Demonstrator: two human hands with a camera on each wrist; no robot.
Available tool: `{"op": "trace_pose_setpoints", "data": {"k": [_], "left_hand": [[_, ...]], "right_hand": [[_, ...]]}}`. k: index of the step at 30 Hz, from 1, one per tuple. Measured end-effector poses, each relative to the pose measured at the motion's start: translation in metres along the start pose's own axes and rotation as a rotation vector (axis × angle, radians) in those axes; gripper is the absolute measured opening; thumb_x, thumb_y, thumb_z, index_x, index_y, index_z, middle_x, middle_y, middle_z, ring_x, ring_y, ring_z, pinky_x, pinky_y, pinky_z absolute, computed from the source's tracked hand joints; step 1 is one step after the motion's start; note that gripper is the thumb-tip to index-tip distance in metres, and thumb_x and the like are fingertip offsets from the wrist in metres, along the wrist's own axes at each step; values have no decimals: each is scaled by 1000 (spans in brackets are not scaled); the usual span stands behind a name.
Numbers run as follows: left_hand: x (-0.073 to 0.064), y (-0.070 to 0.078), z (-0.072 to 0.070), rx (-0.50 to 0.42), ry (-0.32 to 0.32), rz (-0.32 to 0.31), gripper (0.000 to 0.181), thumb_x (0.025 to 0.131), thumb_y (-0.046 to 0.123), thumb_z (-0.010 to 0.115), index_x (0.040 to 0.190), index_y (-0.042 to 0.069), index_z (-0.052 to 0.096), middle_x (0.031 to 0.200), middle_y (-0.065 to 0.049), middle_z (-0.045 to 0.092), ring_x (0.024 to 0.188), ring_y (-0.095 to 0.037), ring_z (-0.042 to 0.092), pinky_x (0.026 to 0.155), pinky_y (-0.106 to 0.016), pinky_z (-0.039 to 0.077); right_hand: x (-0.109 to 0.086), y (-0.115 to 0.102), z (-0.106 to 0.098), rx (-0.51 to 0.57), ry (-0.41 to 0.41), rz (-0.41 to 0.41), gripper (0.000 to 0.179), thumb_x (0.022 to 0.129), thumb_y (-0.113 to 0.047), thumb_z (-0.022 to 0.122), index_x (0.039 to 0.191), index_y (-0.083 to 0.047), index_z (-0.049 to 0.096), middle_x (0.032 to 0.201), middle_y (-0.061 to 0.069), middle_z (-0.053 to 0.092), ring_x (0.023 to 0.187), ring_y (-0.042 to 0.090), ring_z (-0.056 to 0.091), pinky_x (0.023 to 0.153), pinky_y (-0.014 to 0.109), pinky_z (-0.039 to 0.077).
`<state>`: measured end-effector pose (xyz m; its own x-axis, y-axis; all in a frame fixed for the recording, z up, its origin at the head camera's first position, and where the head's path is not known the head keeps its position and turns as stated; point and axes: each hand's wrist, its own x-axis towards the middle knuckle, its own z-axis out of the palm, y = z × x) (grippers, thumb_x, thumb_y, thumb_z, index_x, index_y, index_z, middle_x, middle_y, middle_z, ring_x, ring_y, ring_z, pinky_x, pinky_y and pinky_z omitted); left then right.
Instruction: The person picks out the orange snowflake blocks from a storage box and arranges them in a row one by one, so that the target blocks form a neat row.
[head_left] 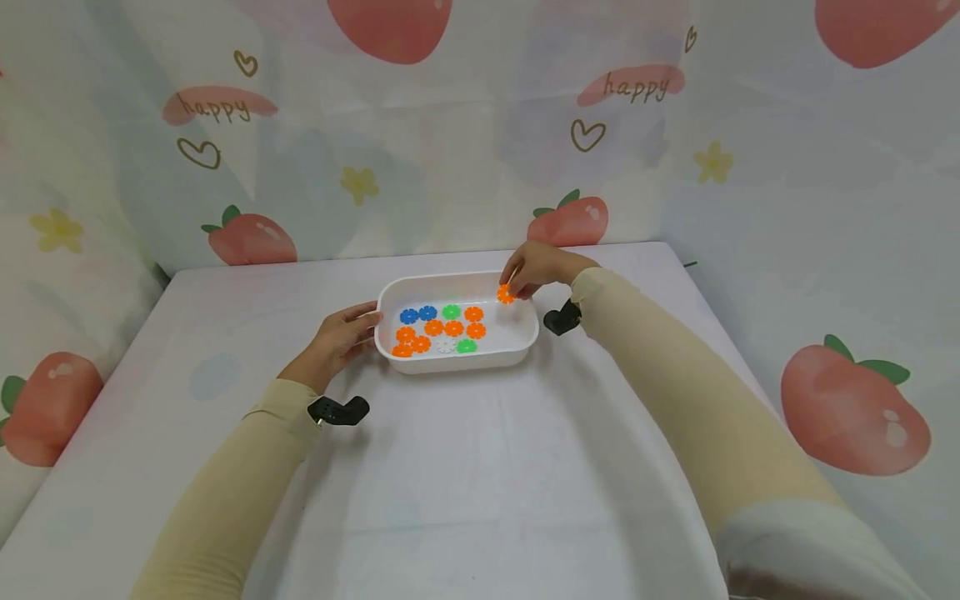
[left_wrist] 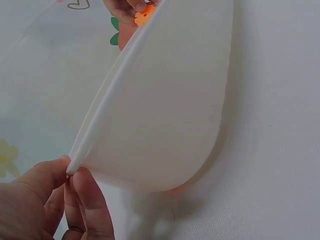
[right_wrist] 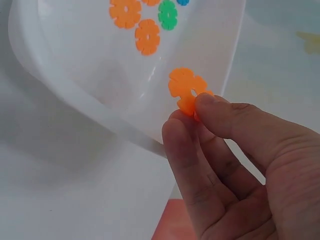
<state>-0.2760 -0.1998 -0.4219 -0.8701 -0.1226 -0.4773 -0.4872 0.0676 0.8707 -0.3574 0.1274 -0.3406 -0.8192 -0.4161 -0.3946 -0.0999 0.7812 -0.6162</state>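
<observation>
A white oval-cornered plastic tray [head_left: 502,360] stands on the table, with several orange, blue, green and white notched flower discs lying on its floor. At the tray's left end, my left hand [head_left: 341,337] pinches the rim [left_wrist: 95,122] between thumb and fingers. Over the right end of the tray, my right hand [head_left: 542,267] holds one orange flower disc [right_wrist: 187,90] between thumb and fingertips. That disc is tilted and above the tray floor. In the right wrist view, a green disc [right_wrist: 168,15] and an orange disc [right_wrist: 147,37] lie inside, apart from the held one.
A white cloth covers the table [head_left: 450,467]. Behind and beside it hangs a curtain [head_left: 465,150] printed with fruit, hearts and "happy". Black wrist bands with a camera [head_left: 341,411] sit on both sleeves.
</observation>
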Motion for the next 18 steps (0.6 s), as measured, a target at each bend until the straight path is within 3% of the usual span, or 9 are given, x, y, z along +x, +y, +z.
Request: {"op": "trace_pose_setpoints", "data": {"k": [8, 18], "left_hand": [[-1, 1, -3, -27, -10, -23, 52, 96, 25, 64, 146, 21, 49, 137, -6, 52, 96, -15, 56, 79, -18, 52], [-1, 0, -8, -78, -21, -19, 52, 97, 23, 63, 146, 19, 49, 141, -5, 49, 98, -15, 55, 71, -15, 52]], "right_hand": [[-3, 5, -10, 17, 4, 8, 27, 95, -6, 62, 120, 3, 66, 113, 19, 65, 90, 27, 67, 87, 34, 56], [-7, 27, -21, 67, 47, -11, 28, 95, -9, 62, 119, 3, 66, 103, 14, 70, 100, 35, 65, 90, 34, 55]]}}
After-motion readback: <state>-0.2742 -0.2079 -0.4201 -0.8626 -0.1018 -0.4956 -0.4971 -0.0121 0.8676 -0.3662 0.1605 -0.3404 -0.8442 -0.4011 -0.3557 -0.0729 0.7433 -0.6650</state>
